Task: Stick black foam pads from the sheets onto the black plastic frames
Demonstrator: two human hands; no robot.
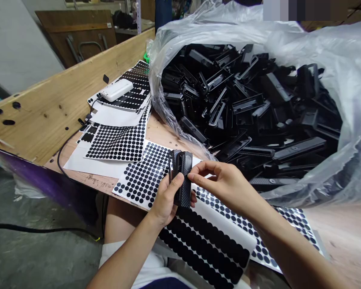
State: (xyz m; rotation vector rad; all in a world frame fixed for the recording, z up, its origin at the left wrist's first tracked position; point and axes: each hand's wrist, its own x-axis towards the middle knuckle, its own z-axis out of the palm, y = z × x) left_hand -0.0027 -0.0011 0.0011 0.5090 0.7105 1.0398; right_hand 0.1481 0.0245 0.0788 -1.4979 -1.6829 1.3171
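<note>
My left hand (166, 197) is closed round a small black plastic part with a carbon-weave face (182, 172), holding it upright above the table's near edge. My right hand (221, 180) reaches in from the right, its thumb and forefinger pinched against the part's right side; whether a sticker sits between them I cannot make out. Under both hands lie white sheets of round black stickers (142, 176) and a sheet of black oval stickers (207, 245).
A large clear plastic bag (333, 52) full of the same black parts (252, 104) fills the right half of the wooden table (343, 233). More sticker sheets (117, 138) and a white power bank (116, 89) with a black cable lie at left, by a raised plywood board (48, 108).
</note>
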